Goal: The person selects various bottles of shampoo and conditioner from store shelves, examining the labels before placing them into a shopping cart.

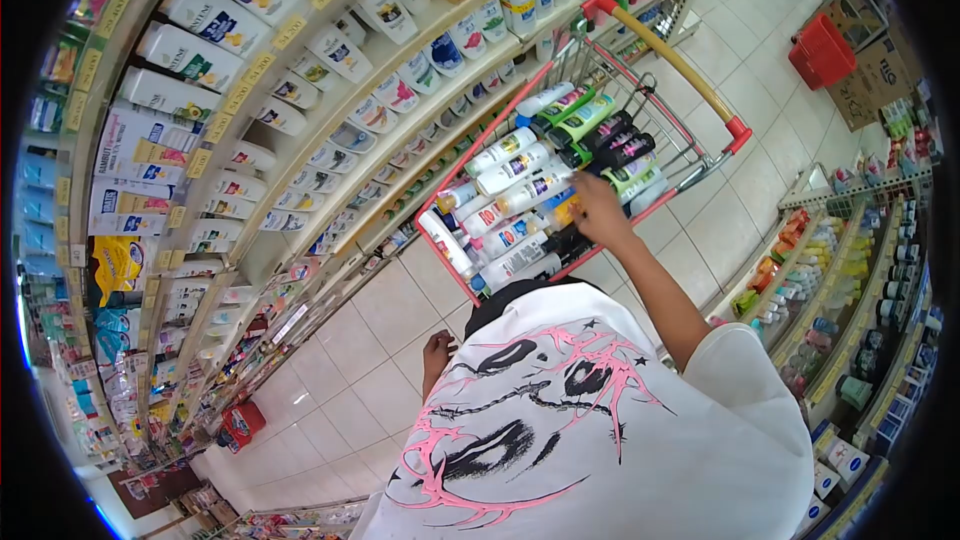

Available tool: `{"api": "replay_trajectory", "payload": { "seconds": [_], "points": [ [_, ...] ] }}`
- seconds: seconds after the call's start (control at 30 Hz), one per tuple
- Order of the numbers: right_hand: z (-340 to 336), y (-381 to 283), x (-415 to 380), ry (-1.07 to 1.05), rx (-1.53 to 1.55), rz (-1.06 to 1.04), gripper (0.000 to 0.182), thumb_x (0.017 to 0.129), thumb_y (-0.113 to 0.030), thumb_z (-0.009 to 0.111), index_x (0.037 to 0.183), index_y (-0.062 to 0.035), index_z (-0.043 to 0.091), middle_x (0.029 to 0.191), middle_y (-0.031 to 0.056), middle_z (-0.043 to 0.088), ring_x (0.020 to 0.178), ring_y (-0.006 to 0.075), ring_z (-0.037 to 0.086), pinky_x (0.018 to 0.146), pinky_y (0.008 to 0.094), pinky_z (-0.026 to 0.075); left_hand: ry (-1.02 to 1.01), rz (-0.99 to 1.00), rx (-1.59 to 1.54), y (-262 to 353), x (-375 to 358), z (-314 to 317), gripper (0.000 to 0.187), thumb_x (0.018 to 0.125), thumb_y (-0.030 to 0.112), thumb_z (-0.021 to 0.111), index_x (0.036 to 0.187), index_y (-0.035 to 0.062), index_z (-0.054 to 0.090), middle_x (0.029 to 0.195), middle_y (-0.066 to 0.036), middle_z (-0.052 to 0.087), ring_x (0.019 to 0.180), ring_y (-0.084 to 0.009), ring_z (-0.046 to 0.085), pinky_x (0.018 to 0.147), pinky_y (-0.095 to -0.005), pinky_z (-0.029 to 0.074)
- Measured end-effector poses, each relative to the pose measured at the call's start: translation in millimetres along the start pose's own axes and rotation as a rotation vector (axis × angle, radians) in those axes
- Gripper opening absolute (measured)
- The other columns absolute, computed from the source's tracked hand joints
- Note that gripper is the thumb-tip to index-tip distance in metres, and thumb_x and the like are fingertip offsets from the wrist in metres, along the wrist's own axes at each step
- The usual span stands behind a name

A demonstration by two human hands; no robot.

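A shopping cart [432, 243] with a red rim stands in front of me, loaded with bottles lying on their sides. My right hand [601, 212] reaches over its near right side, fingers bent around the end of a yellow-and-blue bottle [562, 208]. White bottles [518, 197] lie to the left of that hand, with black bottles [625, 148] and green bottles [583, 120] beyond it. At my left side, below the cart, hangs my left hand [438, 353], its fingers loosely bent with nothing visible in them.
Shelves [300, 150] of upright shampoo bottles with yellow price tags curve along my left. The cart's yellow handle [672, 58] points away from me. More stocked shelves [850, 290] line the right, below a red basket [823, 51] and a cardboard box [876, 80]. Pale tiles [345, 350] cover the floor.
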State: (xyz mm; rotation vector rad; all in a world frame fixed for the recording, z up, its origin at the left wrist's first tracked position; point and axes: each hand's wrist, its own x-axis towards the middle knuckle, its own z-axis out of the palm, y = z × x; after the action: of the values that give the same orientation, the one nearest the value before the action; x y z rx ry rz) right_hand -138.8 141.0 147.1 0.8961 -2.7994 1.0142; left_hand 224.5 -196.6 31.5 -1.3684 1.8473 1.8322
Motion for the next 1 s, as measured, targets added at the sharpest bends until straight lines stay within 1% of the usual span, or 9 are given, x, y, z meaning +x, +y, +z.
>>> {"api": "replay_trajectory", "payload": {
  "seconds": [0.17, 0.23, 0.3, 0.43, 0.57, 0.73, 0.83, 0.9, 1.0],
  "points": [
    [47, -5, 39, -0.118, -0.129, -0.142, 0.058, 0.072, -0.013, 0.071, 0.126, -0.0049, 0.051, 0.132, 0.0146, 0.051, 0.125, 0.0342, 0.044, 0.102, 0.0467, 0.034, 0.073, 0.143, -0.022, 56, -17, 12, 0.033, 0.095, 0.025, 0.057, 0.121, 0.0041, 0.059, 0.099, -0.007, 0.066, 0.083, -0.0167, 0.065, 0.068, -0.0279, 0.050],
    [55, -11, 56, -0.376, -0.313, 0.033, 0.064, 0.069, -0.018, 0.074, 0.128, -0.0080, 0.051, 0.129, 0.0119, 0.052, 0.124, 0.0305, 0.043, 0.101, 0.0491, 0.033, 0.099, 0.191, -0.041, 91, -26, 20, 0.035, 0.095, 0.026, 0.058, 0.122, 0.0036, 0.059, 0.100, -0.007, 0.066, 0.084, -0.0161, 0.064, 0.069, -0.0267, 0.049],
    [63, -8, 65, -0.366, -0.383, -0.027, 0.064, 0.066, -0.022, 0.077, 0.125, -0.0115, 0.055, 0.119, 0.0082, 0.056, 0.118, 0.0283, 0.047, 0.096, 0.0492, 0.036, 0.087, 0.253, 0.045, 127, -35, 27, 0.038, 0.096, 0.025, 0.056, 0.128, 0.0042, 0.056, 0.108, -0.008, 0.066, 0.094, -0.0193, 0.065, 0.080, -0.0312, 0.050],
    [36, -20, 68, -0.413, -0.361, -0.082, 0.057, 0.064, -0.029, 0.080, 0.116, -0.0143, 0.061, 0.114, 0.0068, 0.059, 0.115, 0.0288, 0.049, 0.096, 0.0488, 0.035, 0.044, 0.389, -0.003, 169, -44, 45, 0.038, 0.096, 0.024, 0.055, 0.129, 0.0050, 0.055, 0.111, -0.009, 0.065, 0.098, -0.0183, 0.063, 0.083, -0.0301, 0.049],
    [26, -44, 64, -0.306, 0.060, 0.022, 0.067, 0.064, -0.043, 0.084, 0.116, -0.0092, 0.060, 0.103, 0.0116, 0.065, 0.098, 0.0304, 0.061, 0.089, 0.0464, 0.043, -0.068, 0.483, 0.004, 213, -63, 68, 0.040, 0.094, 0.015, 0.057, 0.131, 0.0018, 0.052, 0.109, -0.010, 0.063, 0.091, -0.0169, 0.062, 0.081, -0.0298, 0.049],
    [-5, -146, 71, -0.249, 0.942, 0.360, 0.057, 0.083, -0.048, 0.072, 0.107, 0.0010, 0.057, 0.094, 0.0110, 0.064, 0.086, 0.0153, 0.061, 0.076, 0.0286, 0.049, -0.345, 0.538, 0.045, 277, -97, 95, 0.048, 0.095, 0.018, 0.060, 0.138, 0.0027, 0.045, 0.121, -0.012, 0.056, 0.100, -0.0203, 0.062, 0.085, -0.0304, 0.049],
    [-13, -176, 80, -0.263, 1.057, 0.381, 0.053, 0.090, -0.048, 0.064, 0.106, 0.0017, 0.056, 0.089, 0.0109, 0.063, 0.083, 0.0138, 0.061, 0.073, 0.0278, 0.049, -0.431, 0.605, 0.051, 295, -104, 109, 0.053, 0.095, 0.015, 0.060, 0.141, 0.0001, 0.037, 0.126, -0.014, 0.053, 0.101, -0.0215, 0.063, 0.082, -0.0300, 0.053],
    [-17, -182, 87, -0.319, 0.961, 0.384, 0.055, 0.093, -0.052, 0.056, 0.107, 0.0012, 0.056, 0.086, 0.0111, 0.063, 0.079, 0.0144, 0.061, 0.069, 0.0280, 0.049, -0.512, 0.507, -0.135, 311, -117, 112, 0.054, 0.094, 0.019, 0.064, 0.136, -0.0014, 0.039, 0.120, -0.016, 0.055, 0.094, -0.0203, 0.063, 0.076, -0.0298, 0.054],
    [-21, -209, 87, -0.101, 0.900, 0.337, 0.054, 0.098, -0.053, 0.047, 0.107, -0.0007, 0.057, 0.084, 0.0100, 0.062, 0.076, 0.0146, 0.059, 0.068, 0.0278, 0.049, -0.469, 0.542, -0.202, 316, -123, 113, 0.053, 0.094, 0.011, 0.061, 0.138, -0.0022, 0.035, 0.117, -0.014, 0.057, 0.090, -0.0190, 0.065, 0.071, -0.0294, 0.057]
  ]
}}
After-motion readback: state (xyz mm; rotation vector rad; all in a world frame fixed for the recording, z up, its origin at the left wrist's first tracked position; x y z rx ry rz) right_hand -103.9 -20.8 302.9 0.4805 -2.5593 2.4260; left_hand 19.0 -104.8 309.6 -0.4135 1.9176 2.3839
